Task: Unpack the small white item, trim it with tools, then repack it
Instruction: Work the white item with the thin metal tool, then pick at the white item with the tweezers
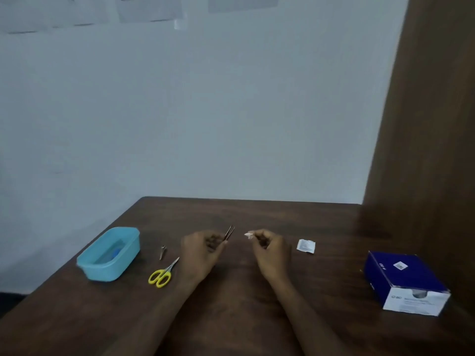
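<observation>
Desk (244, 291): dark wood, left edge runs diagonally from the far corner down to the lower left, far edge butts the pale wall (180, 111). Brown panel (431, 124) closes off the right side. Open room: broad bare strip in the middle and front, around both forearms.

Left to right:
- Tub (109, 254), light blue, open top, sits close to the left desk edge. Something blue inside, too blurred to name.
- Clipper (162, 252), small, metal, just right of the tub; probably a nail clipper, view is soft.
- Scissors (163, 273), yellow handles, lying flat, blades pointing up-right toward the left wrist, near it but apart.
- Left hand (203, 253), grip pinching tweezers (229, 233); the tips point up and away, slightly apart.
- Right hand (270, 249), grip pinching the white item (248, 235) at the fingertips, held above the desk. A small gap lies between item and tweezer tips, not touching.
- Wrapper (305, 246), white, flat on the desk just right of the right hand.
- Box (406, 282), dark blue with a white end face, near the right panel, well apart from the hands. White label on top, print on the end face, both unreadable.

Papers (149, 9) on the wall at the top, blurred.

Nothing stands between the two hands.
</observation>
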The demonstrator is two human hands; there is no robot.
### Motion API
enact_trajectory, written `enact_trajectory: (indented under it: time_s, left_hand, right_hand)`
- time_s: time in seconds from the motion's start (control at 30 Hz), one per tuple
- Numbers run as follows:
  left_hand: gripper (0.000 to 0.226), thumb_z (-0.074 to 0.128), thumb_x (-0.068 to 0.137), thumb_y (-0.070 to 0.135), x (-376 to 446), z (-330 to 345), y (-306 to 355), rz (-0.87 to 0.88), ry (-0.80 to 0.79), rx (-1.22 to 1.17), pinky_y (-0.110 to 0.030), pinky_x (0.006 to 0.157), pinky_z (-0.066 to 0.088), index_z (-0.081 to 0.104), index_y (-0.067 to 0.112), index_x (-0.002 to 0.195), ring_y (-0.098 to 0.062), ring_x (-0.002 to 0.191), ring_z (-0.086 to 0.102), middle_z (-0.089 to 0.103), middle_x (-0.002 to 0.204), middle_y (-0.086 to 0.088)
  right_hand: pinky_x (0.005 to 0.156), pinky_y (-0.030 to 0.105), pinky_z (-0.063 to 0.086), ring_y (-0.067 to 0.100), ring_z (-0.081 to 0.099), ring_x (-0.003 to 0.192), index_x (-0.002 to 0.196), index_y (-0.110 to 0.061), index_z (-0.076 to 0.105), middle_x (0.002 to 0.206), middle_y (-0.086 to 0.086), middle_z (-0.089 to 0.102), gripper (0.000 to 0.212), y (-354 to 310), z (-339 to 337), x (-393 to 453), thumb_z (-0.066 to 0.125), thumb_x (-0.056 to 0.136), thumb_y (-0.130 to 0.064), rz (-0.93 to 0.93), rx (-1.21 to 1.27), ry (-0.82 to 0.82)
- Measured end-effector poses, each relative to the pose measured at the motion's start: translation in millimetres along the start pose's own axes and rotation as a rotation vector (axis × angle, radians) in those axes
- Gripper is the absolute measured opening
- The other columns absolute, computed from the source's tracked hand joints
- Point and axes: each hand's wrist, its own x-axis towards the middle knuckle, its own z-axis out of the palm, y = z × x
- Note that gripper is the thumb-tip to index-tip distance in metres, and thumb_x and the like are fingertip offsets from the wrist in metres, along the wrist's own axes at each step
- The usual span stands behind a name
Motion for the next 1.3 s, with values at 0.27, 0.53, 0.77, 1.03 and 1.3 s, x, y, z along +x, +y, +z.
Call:
enact_trajectory:
  time_s: [0.27, 0.53, 0.77, 1.03, 1.3]
  left_hand:
    - [0.016, 0.082, 0.081, 0.055, 0.7, -176.6, -17.7, -0.363, 0.164, 0.492, -0.032, 0.077, 0.049, 0.080, 0.040, 0.087, -0.013, 0.114, 0.065, 0.076, 0.101, 0.016]
    - [0.055, 0.082, 0.075, 0.063, 28.9, -209.2, -66.7, -0.773, -0.072, 0.725, -0.042, 0.092, 0.045, 0.073, 0.024, 0.113, -0.029, 0.127, 0.047, 0.065, 0.119, -0.003]
    - [0.062, 0.079, 0.082, 0.056, 27.2, -190.3, -63.4, -0.829, -0.153, 0.843, -0.047, 0.109, 0.046, 0.058, 0.023, 0.131, -0.026, 0.129, 0.054, 0.063, 0.131, -0.004]
    - [0.063, 0.079, 0.081, 0.058, 37.9, -187.2, -47.0, -0.739, -0.176, 0.877, -0.058, 0.112, 0.045, 0.061, 0.024, 0.130, -0.026, 0.120, 0.064, 0.068, 0.125, -0.002]
    - [0.029, 0.076, 0.090, 0.045, 45.6, -150.0, -22.6, -0.293, -0.028, 0.869, -0.049, 0.102, 0.048, 0.079, 0.023, 0.109, -0.026, 0.121, 0.058, 0.068, 0.119, -0.003]
  right_hand:
    - [0.087, 0.029, 0.057, 0.008, 0.075, 0.085, 0.093, -0.026, 0.085, 0.091, -0.009, 0.082, 0.008, 0.1, 7.7, -1.2, 0.081, 0.091, -0.019, -0.159, -0.099, -0.132]
    - [0.081, 0.025, 0.047, 0.009, 0.071, 0.080, 0.091, -0.029, 0.084, 0.090, -0.008, 0.082, 0.011, -4.2, 10.7, -4.2, 0.083, 0.089, -0.019, -0.210, -0.174, -0.161]
    - [0.078, 0.028, 0.051, 0.006, 0.071, 0.079, 0.089, -0.034, 0.083, 0.088, -0.016, 0.080, 0.016, 1.0, 5.4, -2.9, 0.085, 0.088, -0.019, -0.232, -0.168, -0.205]
    - [0.076, 0.025, 0.051, -0.002, 0.068, 0.079, 0.090, -0.034, 0.083, 0.085, -0.021, 0.076, 0.015, -1.7, 4.1, -2.1, 0.084, 0.089, -0.019, -0.216, -0.150, -0.246]
    - [0.077, 0.024, 0.052, -0.006, 0.068, 0.080, 0.088, -0.036, 0.082, 0.084, -0.027, 0.073, 0.020, -3.3, 7.0, -6.7, 0.084, 0.088, -0.016, -0.195, -0.108, -0.275]
